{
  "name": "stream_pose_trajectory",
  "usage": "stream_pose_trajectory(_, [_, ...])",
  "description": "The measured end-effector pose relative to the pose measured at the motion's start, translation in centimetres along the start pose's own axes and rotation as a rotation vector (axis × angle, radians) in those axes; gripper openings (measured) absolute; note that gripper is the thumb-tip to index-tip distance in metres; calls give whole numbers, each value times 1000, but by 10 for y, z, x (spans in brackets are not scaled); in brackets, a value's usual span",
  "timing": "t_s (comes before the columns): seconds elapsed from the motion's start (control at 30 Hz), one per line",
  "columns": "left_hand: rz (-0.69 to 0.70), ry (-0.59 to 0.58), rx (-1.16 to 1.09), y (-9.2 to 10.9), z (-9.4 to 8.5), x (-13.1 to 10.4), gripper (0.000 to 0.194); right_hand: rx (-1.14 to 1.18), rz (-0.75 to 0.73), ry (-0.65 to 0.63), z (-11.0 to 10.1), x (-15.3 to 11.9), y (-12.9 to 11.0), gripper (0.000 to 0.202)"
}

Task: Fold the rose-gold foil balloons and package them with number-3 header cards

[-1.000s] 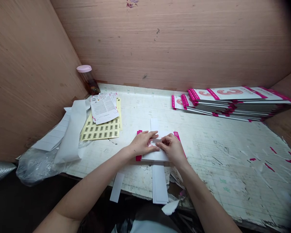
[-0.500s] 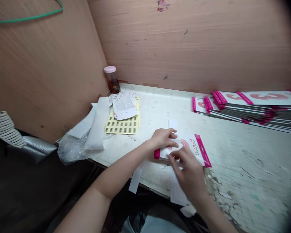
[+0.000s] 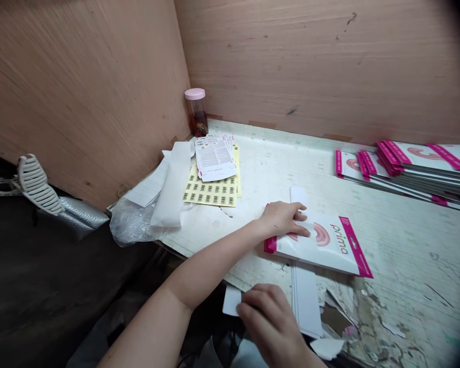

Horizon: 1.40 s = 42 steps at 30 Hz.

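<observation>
A white and pink "prima" packet [image 3: 331, 255] lies on the table, with a pink ring printed on it. My left hand [image 3: 285, 220] rests on the packet's left part, fingers apart, pressing it down. Near the table's front edge, my right hand [image 3: 270, 317] has its fingers bent together at a small white strip [image 3: 232, 300] that sticks out to the left. White paper strips [image 3: 305, 301] run under the packet and toward the front edge; another end [image 3: 298, 194] shows behind it.
Stacked pink and white packets [image 3: 414, 168] lie at the back right. Yellow barcode sheets [image 3: 210, 197], printed cards [image 3: 216, 158], a long white paper [image 3: 172, 184], plastic wrap [image 3: 132, 222] and a pink-lidded jar [image 3: 197, 112] are on the left. Torn surface [image 3: 337, 317] marks the front edge.
My right hand has moved off the packet toward the front edge, down to the white strip. My left hand stays on the packet. The whole view has shifted.
</observation>
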<state>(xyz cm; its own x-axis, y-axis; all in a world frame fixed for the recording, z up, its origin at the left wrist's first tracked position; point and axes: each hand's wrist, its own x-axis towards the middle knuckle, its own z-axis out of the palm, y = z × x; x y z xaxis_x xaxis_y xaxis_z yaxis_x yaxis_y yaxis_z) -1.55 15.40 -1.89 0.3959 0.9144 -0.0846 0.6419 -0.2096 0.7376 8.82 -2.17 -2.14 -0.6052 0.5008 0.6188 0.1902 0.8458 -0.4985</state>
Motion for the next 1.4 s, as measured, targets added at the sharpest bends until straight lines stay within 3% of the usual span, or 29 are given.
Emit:
stream_pose_trajectory(0.1, [3,8,1,0,0,-1,68,348,498,-1,-56,22,38,11])
stream_pose_trajectory(0.17, [9,24,16,0,0,-1,62,461,783,-40,-90,35,77,22])
stream_pose_trajectory(0.23, [18,44,39,-1,1,-1,59,475,934,-73,-114,44,115,35])
stream_pose_trajectory(0.3, [31,59,62,-3,1,1,59,473,1004,-95,-123,48,141,44])
stream_pose_trajectory(0.43, [53,81,102,-5,3,3,59,459,1026,-69,-114,50,159,42])
stream_pose_trajectory(0.63, [44,86,129,-2,2,1,66,461,1019,-19,-102,46,162,39])
stream_pose_trajectory(1.03, [50,66,58,0,-1,2,68,531,905,39,-104,36,157,40])
stream_pose_trajectory(1.4, [46,75,26,-2,0,2,76,304,969,40,-91,39,165,32])
